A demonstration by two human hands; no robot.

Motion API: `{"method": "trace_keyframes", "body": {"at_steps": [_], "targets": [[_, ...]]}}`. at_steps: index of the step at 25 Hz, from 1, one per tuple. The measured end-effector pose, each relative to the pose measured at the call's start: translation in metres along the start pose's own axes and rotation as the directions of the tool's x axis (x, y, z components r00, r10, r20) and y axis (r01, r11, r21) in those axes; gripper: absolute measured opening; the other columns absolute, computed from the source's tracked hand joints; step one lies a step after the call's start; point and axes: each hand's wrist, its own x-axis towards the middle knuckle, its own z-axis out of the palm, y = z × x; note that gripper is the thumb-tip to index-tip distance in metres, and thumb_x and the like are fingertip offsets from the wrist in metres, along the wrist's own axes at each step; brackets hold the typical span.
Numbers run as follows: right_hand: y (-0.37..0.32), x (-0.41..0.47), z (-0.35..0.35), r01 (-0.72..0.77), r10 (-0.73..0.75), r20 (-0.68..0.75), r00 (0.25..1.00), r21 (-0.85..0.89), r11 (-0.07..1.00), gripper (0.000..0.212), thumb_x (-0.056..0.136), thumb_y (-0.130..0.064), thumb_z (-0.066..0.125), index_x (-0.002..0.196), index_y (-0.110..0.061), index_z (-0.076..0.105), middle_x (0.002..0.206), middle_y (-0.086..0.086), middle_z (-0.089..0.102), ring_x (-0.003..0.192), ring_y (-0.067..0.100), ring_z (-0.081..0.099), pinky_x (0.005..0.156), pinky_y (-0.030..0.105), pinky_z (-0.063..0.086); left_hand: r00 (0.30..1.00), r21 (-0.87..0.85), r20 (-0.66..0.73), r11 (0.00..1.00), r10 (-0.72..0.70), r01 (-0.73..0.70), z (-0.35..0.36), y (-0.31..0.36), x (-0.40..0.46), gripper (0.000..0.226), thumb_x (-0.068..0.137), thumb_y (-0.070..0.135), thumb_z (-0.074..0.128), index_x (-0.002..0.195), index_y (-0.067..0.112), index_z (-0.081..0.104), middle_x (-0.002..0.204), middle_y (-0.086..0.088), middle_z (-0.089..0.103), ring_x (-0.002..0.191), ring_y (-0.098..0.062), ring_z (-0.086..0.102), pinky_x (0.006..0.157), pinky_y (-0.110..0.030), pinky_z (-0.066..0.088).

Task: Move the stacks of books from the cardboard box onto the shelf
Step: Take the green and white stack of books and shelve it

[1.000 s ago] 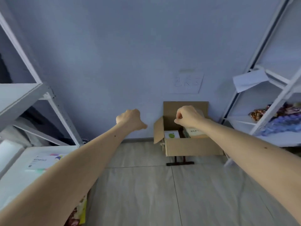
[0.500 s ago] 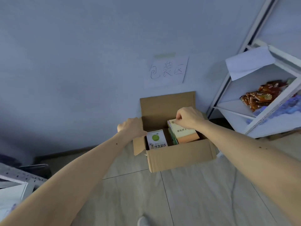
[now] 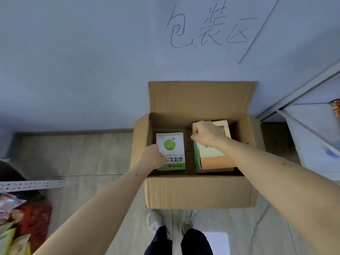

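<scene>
An open cardboard box (image 3: 200, 192) stands on the floor against the wall, flaps up. Inside on the left is a stack topped by a white and green book (image 3: 172, 146) with a green apple on its cover. On the right is a taller stack topped by a cream and orange book (image 3: 215, 160). My left hand (image 3: 155, 157) rests on the left edge of the green book, fingers curled around its side. My right hand (image 3: 207, 133) is closed over the far left corner of the right stack. Part of a white shelf (image 3: 312, 126) shows at the right.
A paper sign with handwriting (image 3: 209, 28) hangs on the wall above the box. Snack packets (image 3: 16, 225) and a perforated metal rail (image 3: 31, 184) lie at the left. My shoes (image 3: 171, 221) stand just before the box. A white sheet (image 3: 217, 242) lies on the floor.
The view has closed in on the box and tilted down. Both hands have dropped into the box, the left onto the green book and the right onto the right stack's corner.
</scene>
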Motion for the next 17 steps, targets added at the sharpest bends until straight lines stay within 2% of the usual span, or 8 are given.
{"method": "trace_keyframes", "body": {"at_steps": [2, 4, 5, 7, 8, 10, 14, 17], "targets": [[0.01, 0.043, 0.03, 0.004, -0.004, 0.046, 0.999, 0.016, 1.0, 0.018, 0.093, -0.027, 0.059, 0.099, -0.01, 0.06, 0.111, 0.013, 0.066, 0.107, 0.032, 0.061, 0.069, 0.034, 0.049, 0.994, -0.05, 0.068, 0.995, -0.083, 0.087, 0.026, -0.01, 0.034, 0.028, 0.09, 0.029, 0.067, 0.08, 0.011, 0.048, 0.068, 0.005, 0.044, 0.068, -0.014, 0.052, 0.045, -0.02, 0.027], [0.017, 0.087, 0.066, -0.044, 0.038, 0.075, 0.996, 0.083, 0.996, 0.038, 0.095, -0.029, 0.059, 0.123, -0.005, 0.052, 0.132, 0.02, 0.056, 0.127, 0.032, 0.05, 0.078, 0.038, 0.05, 0.98, -0.109, 0.121, 0.979, -0.159, 0.172, 0.053, -0.024, 0.073, 0.037, 0.088, 0.034, 0.069, 0.106, 0.006, 0.052, 0.081, 0.002, 0.05, 0.084, -0.02, 0.056, 0.053, -0.023, 0.037], [0.019, 0.106, 0.084, -0.068, 0.058, 0.087, 0.995, 0.124, 0.99, 0.044, 0.095, -0.03, 0.06, 0.127, -0.002, 0.048, 0.13, 0.022, 0.056, 0.127, 0.032, 0.049, 0.075, 0.037, 0.047, 0.968, -0.144, 0.146, 0.964, -0.202, 0.223, 0.068, -0.031, 0.09, 0.048, 0.086, 0.035, 0.07, 0.117, 0.004, 0.05, 0.092, -0.001, 0.054, 0.091, -0.022, 0.055, 0.062, -0.026, 0.042], [0.022, 0.142, 0.118, -0.134, 0.113, 0.118, 0.987, 0.189, 0.973, 0.057, 0.094, -0.035, 0.061, 0.132, 0.001, 0.04, 0.117, 0.018, 0.059, 0.111, 0.033, 0.057, 0.069, 0.035, 0.041, 0.937, -0.234, 0.206, 0.916, -0.281, 0.326, 0.099, -0.044, 0.119, 0.064, 0.084, 0.035, 0.074, 0.13, 0.003, 0.044, 0.116, -0.007, 0.059, 0.108, -0.025, 0.058, 0.079, -0.029, 0.047], [0.023, 0.158, 0.133, -0.172, 0.145, 0.133, 0.98, 0.221, 0.96, 0.064, 0.093, -0.038, 0.062, 0.136, 0.002, 0.036, 0.119, 0.018, 0.059, 0.108, 0.034, 0.058, 0.07, 0.034, 0.04, 0.918, -0.272, 0.241, 0.885, -0.316, 0.377, 0.114, -0.051, 0.132, 0.069, 0.082, 0.034, 0.076, 0.133, 0.003, 0.041, 0.126, -0.008, 0.059, 0.115, -0.025, 0.058, 0.086, -0.03, 0.048], [0.026, 0.191, 0.163, -0.244, 0.199, 0.171, 0.965, 0.298, 0.923, 0.076, 0.092, -0.042, 0.063, 0.142, 0.003, 0.027, 0.132, 0.019, 0.055, 0.116, 0.035, 0.057, 0.076, 0.033, 0.042, 0.878, -0.331, 0.292, 0.822, -0.379, 0.464, 0.141, -0.063, 0.157, 0.081, 0.078, 0.031, 0.082, 0.137, 0.002, 0.035, 0.136, -0.01, 0.055, 0.125, -0.025, 0.054, 0.097, -0.033, 0.048], [0.029, 0.237, 0.206, -0.401, 0.322, 0.247, 0.914, 0.432, 0.808, 0.09, 0.089, -0.047, 0.065, 0.148, -0.001, 0.015, 0.146, 0.016, 0.045, 0.126, 0.034, 0.052, 0.081, 0.029, 0.039, 0.835, -0.375, 0.341, 0.752, -0.432, 0.542, 0.172, -0.084, 0.196, 0.105, 0.075, 0.032, 0.085, 0.148, -0.002, 0.018, 0.147, -0.012, 0.043, 0.134, -0.028, 0.045, 0.105, -0.035, 0.041], [0.036, 0.254, 0.228, -0.476, 0.369, 0.3, 0.88, 0.558, 0.68, 0.101, 0.082, -0.053, 0.071, 0.15, -0.001, 0.017, 0.148, 0.014, 0.044, 0.129, 0.033, 0.05, 0.096, 0.031, 0.043, 0.809, -0.451, 0.408, 0.677, -0.424, 0.582, 0.188, -0.094, 0.21, 0.097, 0.07, 0.03, 0.089, 0.145, 0.003, 0.034, 0.144, -0.009, 0.049, 0.132, -0.027, 0.048, 0.105, -0.035, 0.043]]}}
